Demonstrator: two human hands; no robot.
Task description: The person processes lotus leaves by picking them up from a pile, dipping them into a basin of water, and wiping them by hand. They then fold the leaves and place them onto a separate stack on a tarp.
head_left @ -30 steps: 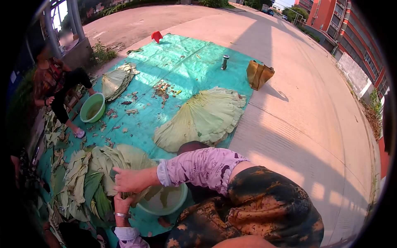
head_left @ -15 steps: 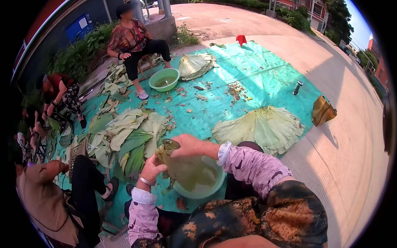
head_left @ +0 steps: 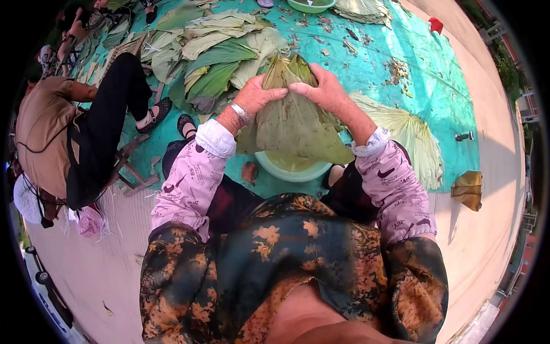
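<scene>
Both my hands grip a large folded leaf (head_left: 301, 129), dull green and wet-looking, which fans downward from my thumbs. My left hand (head_left: 260, 94) pinches its left upper part, and a metal bracelet (head_left: 242, 114) circles that wrist. On the leaf's upper right, my right hand (head_left: 323, 92) has its thumb pressed in front with the fingers behind. The two thumb tips almost meet. Below and behind the leaf is a pale green basin (head_left: 295, 174), partly covered by it. Flat stacked leaves (head_left: 409, 129) fan out to the right of my right forearm.
A heap of leaves (head_left: 220, 57) lies beyond my left hand on the turquoise sheet (head_left: 444, 103). At left sits a person in a brown top (head_left: 48, 126). A brown bag (head_left: 467, 191) and a dark flask (head_left: 464, 136) are at right. Another basin (head_left: 312, 7) stands at the far edge.
My view has tilted downward. The leaf, gathered above the basin before, now hangs spread between both hands, and my right hand has shifted from its top to its right side.
</scene>
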